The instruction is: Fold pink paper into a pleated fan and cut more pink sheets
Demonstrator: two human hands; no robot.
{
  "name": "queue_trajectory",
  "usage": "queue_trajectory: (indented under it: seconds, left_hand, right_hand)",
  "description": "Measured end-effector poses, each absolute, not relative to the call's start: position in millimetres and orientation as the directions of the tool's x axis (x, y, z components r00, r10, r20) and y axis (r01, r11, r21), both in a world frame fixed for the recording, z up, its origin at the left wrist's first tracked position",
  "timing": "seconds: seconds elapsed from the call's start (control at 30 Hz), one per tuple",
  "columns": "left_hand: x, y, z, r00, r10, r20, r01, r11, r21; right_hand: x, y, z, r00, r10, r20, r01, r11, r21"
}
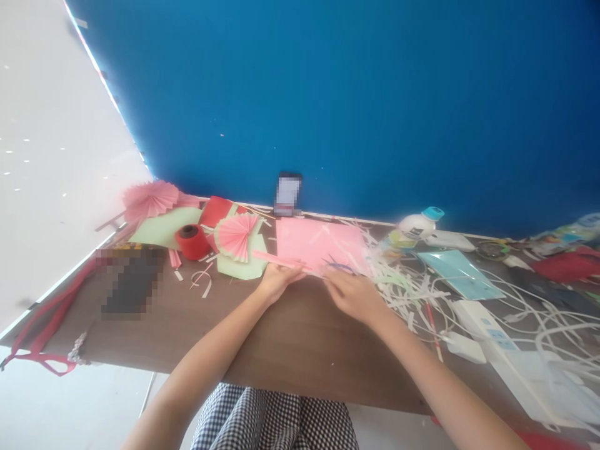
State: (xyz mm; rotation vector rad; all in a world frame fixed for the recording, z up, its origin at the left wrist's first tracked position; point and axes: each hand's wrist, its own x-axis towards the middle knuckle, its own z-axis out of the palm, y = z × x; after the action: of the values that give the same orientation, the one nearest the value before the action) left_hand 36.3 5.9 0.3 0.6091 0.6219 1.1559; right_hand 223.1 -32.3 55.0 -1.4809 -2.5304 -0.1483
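Observation:
A pink paper sheet [323, 244] lies on the brown table [290, 337] in front of me, its near edge folded into a narrow pleated strip [276, 259]. My left hand [276, 278] pinches that strip at its left part. My right hand [351, 290] presses down on the sheet's near right corner, fingers bent over the paper. Blue-handled scissors [340, 267] lie partly under my right fingers.
Pink paper fans [237, 234] [150, 199], a red tape roll [192, 240] and green paper [164, 226] lie to the left. White paper strips [403, 281], a glue bottle [415, 226], a teal sheet [459, 274] and a power strip [492, 331] with cables crowd the right. A blue wall stands behind.

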Motion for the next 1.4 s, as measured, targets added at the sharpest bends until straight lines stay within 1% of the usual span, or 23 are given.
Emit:
queue_trajectory:
  seconds: [0.1,0.17,0.27,0.33,0.43,0.5,0.6,0.73,0.87,1.0,1.1,1.2,1.27,1.4]
  left_hand:
    - [36.3,5.8,0.5,0.246,0.96,-0.133,-0.61,0.26,0.749]
    - [36.2,5.6,0.5,0.233,0.964,-0.13,-0.593,0.246,0.767]
    - [35.4,4.5,1.1,0.231,0.967,-0.103,-0.601,0.225,0.767]
    - [34.5,3.8,2.0,0.231,0.969,-0.088,-0.619,0.217,0.755]
    - [33.5,3.5,3.1,0.225,0.971,-0.082,-0.635,0.21,0.743]
    - [33.7,3.8,2.9,0.22,0.972,-0.078,-0.643,0.205,0.738]
    - [34.7,4.1,1.2,0.223,0.973,-0.057,-0.632,0.189,0.752]
    - [35.5,3.7,-2.4,0.209,0.978,-0.026,-0.557,0.14,0.819]
    - [35.4,3.1,-4.3,0.179,0.984,-0.006,-0.562,0.107,0.82]
    - [35.7,2.6,-4.8,0.161,0.987,0.017,-0.541,0.073,0.838]
    - [36.4,2.6,-5.5,0.097,0.995,0.02,-0.47,0.028,0.882]
    - [36.8,3.3,-5.9,0.006,1.0,-0.002,-0.397,0.004,0.918]
    - [36.5,4.0,-5.5,-0.027,0.999,-0.024,-0.39,0.012,0.921]
    - [35.8,3.6,-3.1,-0.051,0.997,-0.056,-0.4,0.031,0.916]
  right_hand:
    - [216.3,-35.1,53.6,-0.336,0.914,0.227,0.916,0.373,-0.145]
    - [209.5,-34.1,49.9,-0.256,0.936,0.243,0.917,0.314,-0.247]
    - [198.9,-29.9,42.0,-0.136,0.944,0.301,0.878,0.256,-0.404]
    - [193.5,-26.9,37.7,-0.068,0.931,0.358,0.852,0.241,-0.465]
    - [188.8,-23.6,34.9,-0.005,0.895,0.446,0.83,0.252,-0.497]
    - [187.1,-22.1,34.5,0.009,0.881,0.473,0.818,0.266,-0.51]
    - [185.1,-20.6,33.4,-0.004,0.887,0.462,0.799,0.281,-0.531]
    - [181.8,-19.9,29.6,-0.024,0.897,0.441,0.786,0.289,-0.547]
    - [178.5,-20.7,27.7,-0.035,0.91,0.414,0.781,0.284,-0.556]
    - [175.0,-22.1,29.9,-0.052,0.908,0.417,0.814,0.28,-0.509]
    - [171.6,-23.7,30.9,-0.096,0.882,0.462,0.859,0.308,-0.409]
    - [167.6,-25.3,27.4,-0.164,0.827,0.538,0.907,0.34,-0.247]
    - [165.2,-25.6,22.8,-0.212,0.77,0.601,0.93,0.348,-0.117]
    - [163.3,-22.7,12.3,-0.318,0.593,0.74,0.929,0.35,0.119]
